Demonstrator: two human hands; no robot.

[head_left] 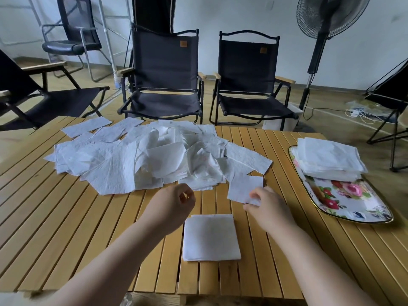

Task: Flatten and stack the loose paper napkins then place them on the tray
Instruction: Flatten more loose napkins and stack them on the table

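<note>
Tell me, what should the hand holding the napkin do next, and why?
Probably the right hand should bring the napkin it pinches by a corner to the small stack lying in front and lay it flat on top. That stack looks thin and the loose pile behind is big, so the tray can likely wait.

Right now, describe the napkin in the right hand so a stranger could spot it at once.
On the slatted wooden table, find the near right edge of the big loose pile. One single napkin sits there, its near corner pinched by the right hand; no other napkin is being held.
</note>
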